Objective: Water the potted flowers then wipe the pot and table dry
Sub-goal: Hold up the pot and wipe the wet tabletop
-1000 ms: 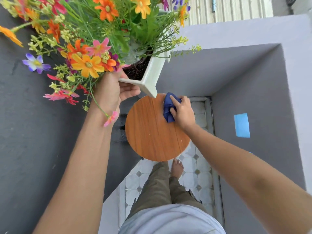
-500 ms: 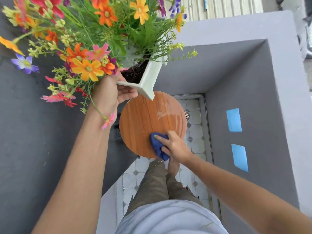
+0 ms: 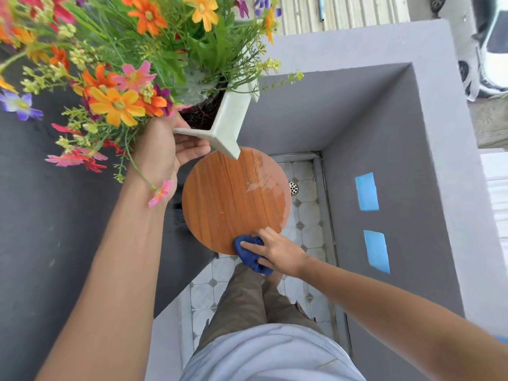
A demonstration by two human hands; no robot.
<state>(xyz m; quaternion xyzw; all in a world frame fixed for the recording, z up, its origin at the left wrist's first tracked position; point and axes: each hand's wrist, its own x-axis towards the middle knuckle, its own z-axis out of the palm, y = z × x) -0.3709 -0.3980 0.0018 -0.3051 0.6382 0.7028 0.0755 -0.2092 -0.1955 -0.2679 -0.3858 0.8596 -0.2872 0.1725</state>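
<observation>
My left hand [image 3: 162, 155] grips the near rim of a white square pot [image 3: 231, 119] and holds it lifted above the far edge of the round wooden table [image 3: 225, 199]. Colourful flowers [image 3: 123, 78] spill from the pot over my left wrist. My right hand [image 3: 277, 250] presses a crumpled blue cloth [image 3: 248, 255] onto the table's near edge. A wet sheen [image 3: 270, 185] lies on the table's right side.
Grey walls enclose the narrow space, a dark one [image 3: 55, 215] on the left and one with two blue tape patches [image 3: 367, 192] on the right. Tiled floor with a drain [image 3: 293, 187] lies below. My legs [image 3: 247, 298] stand under the table's near edge.
My right hand has dragged the cloth from the table's far right edge across to its near edge. The pot stays lifted in my left hand.
</observation>
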